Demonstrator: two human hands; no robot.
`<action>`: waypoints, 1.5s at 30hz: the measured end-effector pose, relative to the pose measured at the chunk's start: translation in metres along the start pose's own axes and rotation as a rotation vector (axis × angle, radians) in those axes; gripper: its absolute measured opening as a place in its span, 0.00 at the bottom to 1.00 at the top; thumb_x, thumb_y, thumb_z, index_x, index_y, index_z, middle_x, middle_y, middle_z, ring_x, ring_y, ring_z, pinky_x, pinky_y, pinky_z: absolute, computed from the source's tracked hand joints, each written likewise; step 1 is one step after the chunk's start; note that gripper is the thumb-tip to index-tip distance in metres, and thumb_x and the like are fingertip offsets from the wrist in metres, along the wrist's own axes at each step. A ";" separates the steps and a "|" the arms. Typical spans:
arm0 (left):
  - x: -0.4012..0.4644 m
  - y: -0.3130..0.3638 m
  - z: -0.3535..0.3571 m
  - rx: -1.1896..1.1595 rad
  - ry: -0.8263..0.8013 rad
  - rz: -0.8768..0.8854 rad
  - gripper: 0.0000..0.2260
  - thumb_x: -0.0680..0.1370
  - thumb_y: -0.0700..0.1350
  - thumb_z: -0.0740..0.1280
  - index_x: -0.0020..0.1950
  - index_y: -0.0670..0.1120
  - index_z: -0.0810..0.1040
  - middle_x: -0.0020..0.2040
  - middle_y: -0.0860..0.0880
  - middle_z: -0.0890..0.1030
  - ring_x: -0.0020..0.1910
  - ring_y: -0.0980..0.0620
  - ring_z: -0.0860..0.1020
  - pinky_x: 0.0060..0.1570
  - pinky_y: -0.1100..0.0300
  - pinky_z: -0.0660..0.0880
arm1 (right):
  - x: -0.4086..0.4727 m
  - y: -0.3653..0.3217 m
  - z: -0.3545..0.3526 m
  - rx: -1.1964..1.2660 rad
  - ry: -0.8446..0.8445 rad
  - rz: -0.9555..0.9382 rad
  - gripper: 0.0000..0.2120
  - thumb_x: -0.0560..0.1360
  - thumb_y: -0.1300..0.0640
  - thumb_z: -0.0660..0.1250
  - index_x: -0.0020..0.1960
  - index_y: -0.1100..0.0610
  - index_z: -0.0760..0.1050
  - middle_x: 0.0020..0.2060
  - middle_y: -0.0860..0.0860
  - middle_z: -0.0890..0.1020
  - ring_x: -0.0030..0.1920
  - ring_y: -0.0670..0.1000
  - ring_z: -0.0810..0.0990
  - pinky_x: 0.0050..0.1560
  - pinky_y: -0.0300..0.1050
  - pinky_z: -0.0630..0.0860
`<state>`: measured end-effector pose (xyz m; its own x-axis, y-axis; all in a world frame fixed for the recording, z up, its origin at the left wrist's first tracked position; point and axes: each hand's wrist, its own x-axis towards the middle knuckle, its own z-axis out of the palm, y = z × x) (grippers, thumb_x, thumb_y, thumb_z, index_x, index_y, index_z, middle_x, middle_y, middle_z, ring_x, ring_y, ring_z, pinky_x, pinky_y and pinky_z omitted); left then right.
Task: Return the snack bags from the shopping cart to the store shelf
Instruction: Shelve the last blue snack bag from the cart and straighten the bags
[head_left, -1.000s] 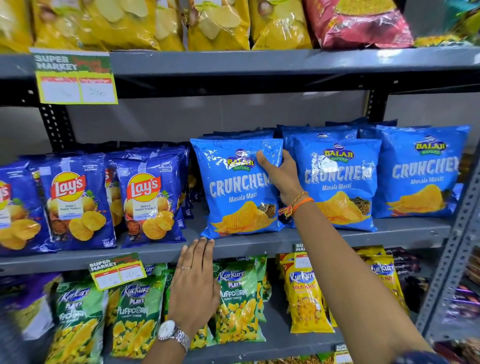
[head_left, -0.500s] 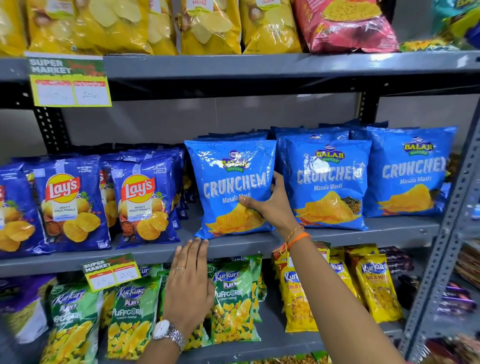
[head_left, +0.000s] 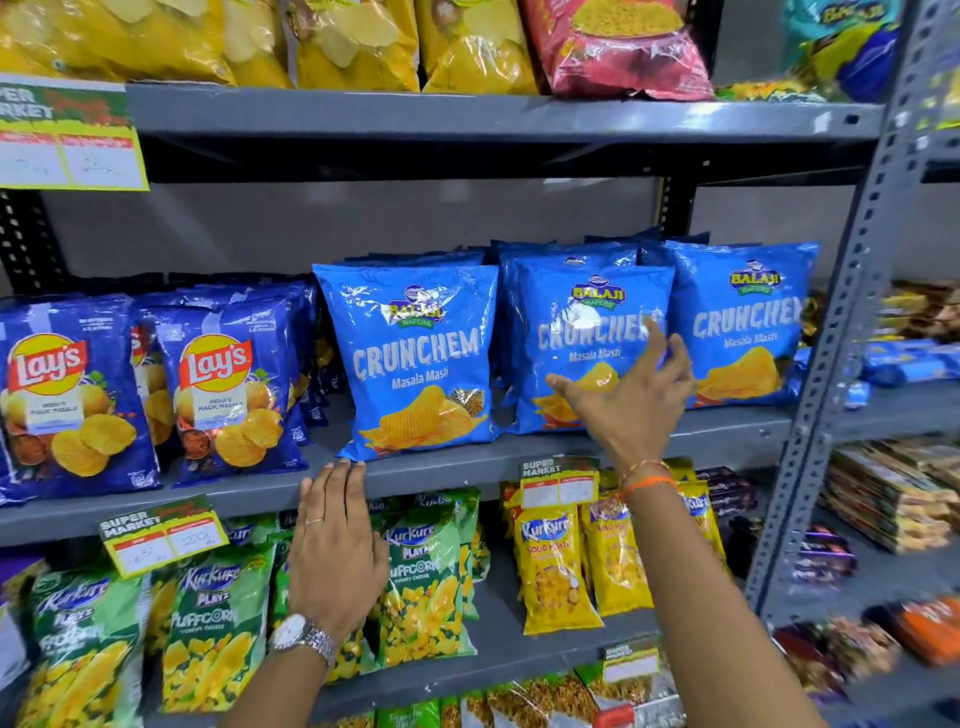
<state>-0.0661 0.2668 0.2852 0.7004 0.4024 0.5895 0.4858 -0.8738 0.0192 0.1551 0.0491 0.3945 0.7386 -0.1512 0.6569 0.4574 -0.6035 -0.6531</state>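
At centre frame, the right hand (head_left: 631, 397) has let go, fingers spread wide; the Crunchem bag (head_left: 415, 358) now stands alone on the middle shelf (head_left: 727, 431). Left hand (head_left: 335, 540) flat, empty.

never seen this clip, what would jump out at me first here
Three bright blue Crunchem bags stand upright in a row on the middle shelf. The right hand is spread open in front of the middle one, holding nothing. The left hand lies flat at that shelf's front edge, over green Kurkure bags.
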 end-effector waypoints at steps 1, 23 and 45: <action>0.000 0.000 0.000 -0.007 0.006 -0.003 0.37 0.68 0.45 0.74 0.75 0.35 0.66 0.71 0.35 0.71 0.72 0.36 0.68 0.77 0.39 0.60 | -0.001 0.002 0.005 -0.027 -0.052 -0.004 0.62 0.52 0.18 0.67 0.78 0.46 0.55 0.78 0.63 0.61 0.75 0.69 0.63 0.73 0.66 0.66; 0.001 -0.014 0.026 0.048 0.167 0.081 0.35 0.70 0.49 0.59 0.75 0.35 0.65 0.70 0.36 0.71 0.72 0.35 0.67 0.77 0.40 0.57 | 0.010 0.039 0.031 0.095 -0.172 -0.155 0.62 0.52 0.16 0.64 0.79 0.43 0.54 0.81 0.57 0.50 0.78 0.67 0.59 0.74 0.68 0.62; -0.043 -0.247 -0.045 -0.117 0.256 -0.082 0.25 0.82 0.53 0.54 0.74 0.40 0.70 0.71 0.40 0.75 0.72 0.40 0.68 0.79 0.56 0.50 | -0.178 -0.213 0.096 0.628 -0.772 -0.257 0.47 0.67 0.44 0.80 0.77 0.57 0.60 0.72 0.52 0.71 0.71 0.52 0.71 0.69 0.46 0.71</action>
<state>-0.2399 0.4529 0.2918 0.4992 0.4037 0.7667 0.4614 -0.8728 0.1591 -0.0261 0.2799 0.3808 0.5974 0.6031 0.5285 0.6597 0.0051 -0.7515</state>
